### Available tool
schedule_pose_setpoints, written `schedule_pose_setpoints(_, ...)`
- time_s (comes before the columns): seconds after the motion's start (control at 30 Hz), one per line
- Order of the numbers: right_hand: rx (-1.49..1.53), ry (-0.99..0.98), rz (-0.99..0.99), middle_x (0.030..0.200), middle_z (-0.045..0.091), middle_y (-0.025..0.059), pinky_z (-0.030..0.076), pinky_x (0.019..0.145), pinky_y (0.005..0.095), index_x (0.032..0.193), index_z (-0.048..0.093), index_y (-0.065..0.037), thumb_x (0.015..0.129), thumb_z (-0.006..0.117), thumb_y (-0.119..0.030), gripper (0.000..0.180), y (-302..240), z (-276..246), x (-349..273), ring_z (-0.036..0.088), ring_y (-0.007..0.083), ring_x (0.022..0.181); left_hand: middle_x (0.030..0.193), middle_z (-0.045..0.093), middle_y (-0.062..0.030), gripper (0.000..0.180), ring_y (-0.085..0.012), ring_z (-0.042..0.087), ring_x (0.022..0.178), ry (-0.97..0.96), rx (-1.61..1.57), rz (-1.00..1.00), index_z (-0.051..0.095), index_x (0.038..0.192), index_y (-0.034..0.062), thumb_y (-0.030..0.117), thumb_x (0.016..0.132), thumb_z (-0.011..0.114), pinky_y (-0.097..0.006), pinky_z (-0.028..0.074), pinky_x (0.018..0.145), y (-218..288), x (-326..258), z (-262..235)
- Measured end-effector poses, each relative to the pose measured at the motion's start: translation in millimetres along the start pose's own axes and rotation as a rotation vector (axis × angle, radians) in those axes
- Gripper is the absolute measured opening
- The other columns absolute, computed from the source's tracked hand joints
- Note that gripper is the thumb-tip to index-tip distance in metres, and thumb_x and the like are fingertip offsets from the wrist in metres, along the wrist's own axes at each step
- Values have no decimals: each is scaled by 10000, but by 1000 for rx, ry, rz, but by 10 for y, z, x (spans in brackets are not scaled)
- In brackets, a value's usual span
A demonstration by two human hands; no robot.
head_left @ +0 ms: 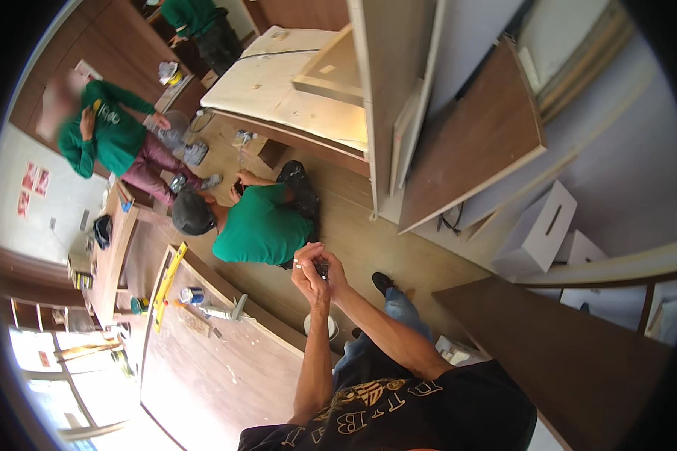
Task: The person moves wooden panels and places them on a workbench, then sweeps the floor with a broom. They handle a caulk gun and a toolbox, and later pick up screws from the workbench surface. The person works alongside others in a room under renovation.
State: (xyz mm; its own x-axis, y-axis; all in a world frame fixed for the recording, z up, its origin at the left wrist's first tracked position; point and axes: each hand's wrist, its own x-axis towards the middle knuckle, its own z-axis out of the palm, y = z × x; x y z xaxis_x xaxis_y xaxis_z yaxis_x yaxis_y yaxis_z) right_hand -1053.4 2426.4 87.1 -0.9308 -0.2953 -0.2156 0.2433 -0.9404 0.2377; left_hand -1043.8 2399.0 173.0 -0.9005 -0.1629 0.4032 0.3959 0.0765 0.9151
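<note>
My left hand [305, 283] and my right hand [338, 280] are close together in front of my body, above the floor. The fingers of both are curled around a small dark thing with shiny bits [321, 268]. Its kind I cannot make out, since the fingers cover most of it. Beyond my hands a person in a green shirt and dark cap [259, 225] crouches on the floor, with a small dark item at the hands.
To my left lies a wooden panel bench [226, 368] bearing a yellow spirit level [171, 282], a can [192, 295] and a caulking gun [229, 310]. A white bucket [322, 325] stands beside it. Brown boards [481, 135] lean at right. Another person [113, 128] stands far left.
</note>
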Motion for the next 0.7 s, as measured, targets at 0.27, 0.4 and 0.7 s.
schedule_pose_setpoints(0.27,-68,232,72,893,664,151,575,766,340,906,638,22,924,464,-211,292,74,-357,-158,663,242,847,939,634,-153,500,-245,597,940,141,47,-82,638,873,-37,315,1005,308,-371,446,910,-26,-27,-557)
schedule_pose_setpoints(0.4,-169,307,105,824,662,151,574,710,341,855,639,12,911,481,-214,281,-92,-408,-181,661,248,743,945,644,-158,477,-255,604,924,216,-66,-157,643,881,-52,286,994,325,-366,459,876,-129,-51,-734)
schedule_pose_setpoints(0.7,-220,363,171,829,608,124,529,653,271,808,620,5,907,518,-182,235,-277,-391,-193,570,190,742,895,668,-165,521,-231,634,890,257,-148,-360,628,946,-67,345,1012,316,-361,468,892,-328,-291,-1222)
